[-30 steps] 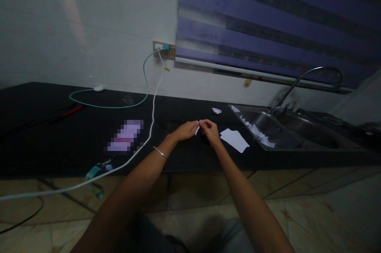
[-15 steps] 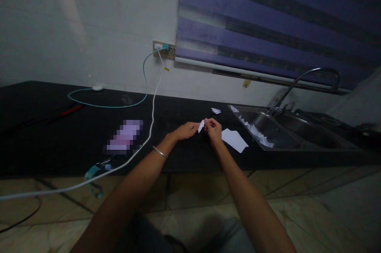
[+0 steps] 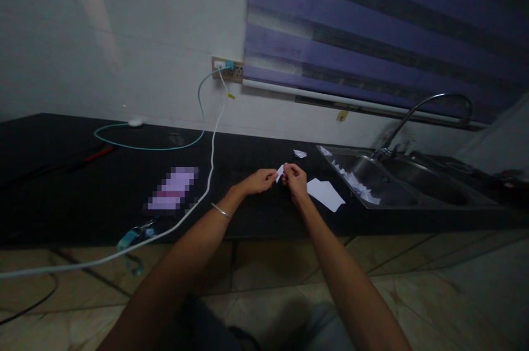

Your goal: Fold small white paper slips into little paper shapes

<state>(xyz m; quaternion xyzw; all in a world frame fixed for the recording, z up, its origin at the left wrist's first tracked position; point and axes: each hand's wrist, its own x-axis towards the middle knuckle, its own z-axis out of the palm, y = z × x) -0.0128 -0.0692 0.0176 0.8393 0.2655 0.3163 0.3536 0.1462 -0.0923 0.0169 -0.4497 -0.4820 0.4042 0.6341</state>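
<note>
Between my two hands is a small folded piece of white paper (image 3: 280,173), held just above the dark countertop (image 3: 248,219). My left hand (image 3: 261,181) pinches its left side, fingers closed. On the other side, my right hand (image 3: 296,178) grips the paper's upper right edge between thumb and fingers. Flat white paper sheets (image 3: 326,194) lie on the counter just right of my right hand. Behind my hands rests a small folded paper piece (image 3: 300,154).
Several folded paper pieces (image 3: 357,185) line the left edge of the steel sink (image 3: 388,194), below a curved faucet (image 3: 430,98). A white cable (image 3: 212,158) crosses the counter left of my hands, near a pixelated purplish object (image 3: 173,188). A teal cable (image 3: 157,148) loops behind.
The paper between my fingers looks narrower and more creased than before. Both hands have stayed in nearly the same place.
</note>
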